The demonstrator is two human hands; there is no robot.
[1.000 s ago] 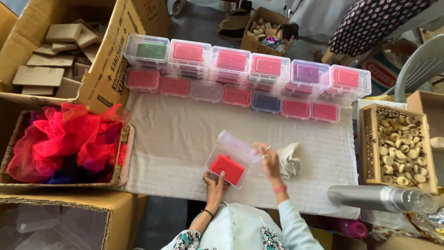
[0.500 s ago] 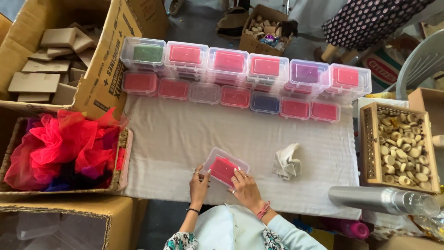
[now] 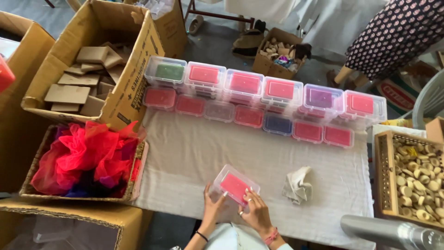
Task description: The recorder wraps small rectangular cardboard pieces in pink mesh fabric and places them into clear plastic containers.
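Near the front edge of the white-clothed table (image 3: 199,157) sits a small clear plastic box (image 3: 234,184) with a pink insert. My left hand (image 3: 213,206) grips its left side. My right hand (image 3: 255,210) rests on its lid at the right, fingers pressing down. The lid lies shut on the box. A crumpled white cloth (image 3: 298,185) lies just right of my hands.
Rows of similar clear boxes (image 3: 259,99) with pink, green and purple inserts line the table's far side. A basket of red netting (image 3: 85,159) and a carton of cardboard pieces (image 3: 85,76) stand left. A wooden crate of small wooden pieces (image 3: 414,178) stands right. A person (image 3: 393,32) stands beyond.
A second ago my right hand held the clear lid up over the open box. The lid has come down onto the box and both hands now hold it closed.
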